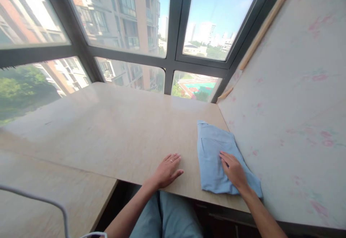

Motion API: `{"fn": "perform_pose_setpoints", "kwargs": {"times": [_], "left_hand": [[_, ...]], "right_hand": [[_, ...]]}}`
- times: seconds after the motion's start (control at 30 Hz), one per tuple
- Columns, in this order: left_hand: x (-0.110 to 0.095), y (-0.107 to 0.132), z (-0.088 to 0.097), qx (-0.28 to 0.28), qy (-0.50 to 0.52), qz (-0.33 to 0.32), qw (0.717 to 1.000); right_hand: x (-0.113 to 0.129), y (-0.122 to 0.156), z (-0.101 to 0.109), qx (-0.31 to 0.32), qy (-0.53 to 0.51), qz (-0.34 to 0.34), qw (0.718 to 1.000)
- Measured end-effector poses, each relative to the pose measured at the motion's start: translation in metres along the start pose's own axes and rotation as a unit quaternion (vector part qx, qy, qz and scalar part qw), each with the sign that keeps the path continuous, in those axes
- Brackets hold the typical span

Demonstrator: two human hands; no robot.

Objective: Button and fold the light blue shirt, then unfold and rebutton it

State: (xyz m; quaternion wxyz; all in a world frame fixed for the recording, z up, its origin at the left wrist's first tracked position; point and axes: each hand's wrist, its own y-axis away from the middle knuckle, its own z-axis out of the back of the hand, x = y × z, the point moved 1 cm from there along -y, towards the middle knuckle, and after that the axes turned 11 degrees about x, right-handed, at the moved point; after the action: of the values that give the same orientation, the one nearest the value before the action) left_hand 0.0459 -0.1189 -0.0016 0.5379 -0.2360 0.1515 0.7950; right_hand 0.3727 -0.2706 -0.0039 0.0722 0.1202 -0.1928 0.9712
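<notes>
My left hand (pixel 169 171) lies palm down near the front edge of the pale tabletop (pixel 129 130), fingers stretched out and thumb apart, with a ring on one finger. It holds nothing. To its right, a folded light blue garment (pixel 213 158) rests flat, with a pocket-like seam line on its upper face. My right hand (pixel 234 169) is on top of this garment, its fingertips touching the middle of the cloth. Its fingers are extended and do not grip the fabric. Part of the garment's lower right side is hidden under that hand and wrist.
A wallpapered wall (pixel 297 130) rises close along the garment's right side. Dark-framed windows (pixel 169 65) border the table's far side. A second pale surface (pixel 54 191) joins at the left, with a white cable (pixel 58 205) over it. My legs (pixel 173 216) are under the front edge.
</notes>
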Motion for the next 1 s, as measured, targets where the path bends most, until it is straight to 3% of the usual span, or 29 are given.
{"fn": "perform_pose_setpoints", "kwargs": {"times": [0.13, 0.2, 0.27, 0.37, 0.43, 0.53, 0.8, 1.0], "left_hand": [[0.034, 0.032, 0.019, -0.154, 0.137, 0.096, 0.974], [0.043, 0.045, 0.023, -0.224, 0.235, 0.142, 0.935], [0.047, 0.05, 0.026, -0.289, 0.325, 0.167, 0.885], [0.048, 0.047, 0.033, -0.373, 0.389, 0.178, 0.823], [0.05, 0.041, 0.038, -0.391, 0.397, 0.184, 0.809], [0.053, 0.032, 0.041, -0.375, 0.392, 0.191, 0.818], [0.05, 0.033, 0.041, -0.352, 0.363, 0.199, 0.839], [0.043, 0.033, 0.04, -0.361, 0.352, 0.21, 0.837]], "right_hand": [[0.087, -0.027, -0.018, -0.061, -0.167, -0.013, 0.984], [0.132, -0.045, -0.036, -0.034, -0.275, 0.0, 0.961], [0.168, -0.063, -0.057, 0.0, -0.373, -0.03, 0.927], [0.201, -0.084, -0.087, 0.015, -0.493, -0.106, 0.863], [0.212, -0.092, -0.1, 0.026, -0.509, -0.125, 0.851], [0.218, -0.095, -0.108, 0.057, -0.489, -0.114, 0.863], [0.215, -0.087, -0.106, 0.08, -0.463, -0.063, 0.88], [0.217, -0.087, -0.104, 0.083, -0.452, -0.054, 0.887]]}}
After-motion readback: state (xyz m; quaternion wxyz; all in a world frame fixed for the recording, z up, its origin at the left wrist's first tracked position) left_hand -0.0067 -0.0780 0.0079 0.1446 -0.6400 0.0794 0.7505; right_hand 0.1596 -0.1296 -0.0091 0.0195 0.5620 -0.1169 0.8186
